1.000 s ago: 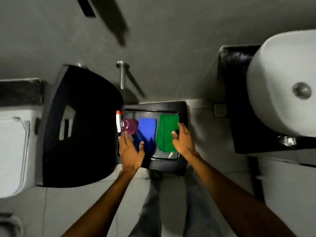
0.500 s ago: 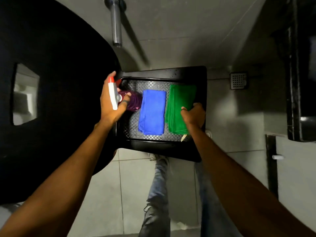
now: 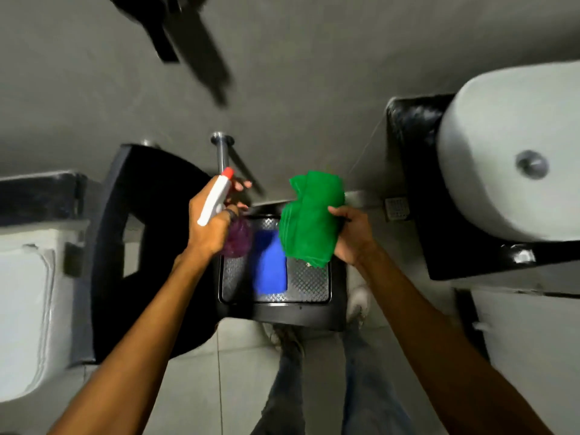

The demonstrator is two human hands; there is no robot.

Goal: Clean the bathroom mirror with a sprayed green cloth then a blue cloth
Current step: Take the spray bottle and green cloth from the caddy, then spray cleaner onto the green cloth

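- I hold the spray bottle (image 3: 224, 211) up in my left hand (image 3: 208, 227). The fingers are wrapped tight around its neck, under the white top with the red tip.
- The purple belly of the bottle hangs down below this hand, over the near-left corner of the black tray (image 3: 337, 277).
- I think I hold it this way so a finger can reach the trigger and squirt.
- My right hand (image 3: 351, 238) is clamped on the green cloth (image 3: 309, 218). The thumb presses on the side of the cloth and the other fingers are tucked behind it, so I cannot see them.
- The cloth is bunched and folded, and it stands up in front of this hand, lifted off the tray.
- I think I keep it up and close to the bottle so the spray lands on it and not on the floor.
- The red tip does not point at the cloth yet. It points up and away, so I judge the bottle must turn toward my right hand first.
- The blue cloth (image 3: 270, 268) lies flat in the tray, below and between my two hands. No hand touches it. I think it waits there for the second wipe.
- I see no mirror here.
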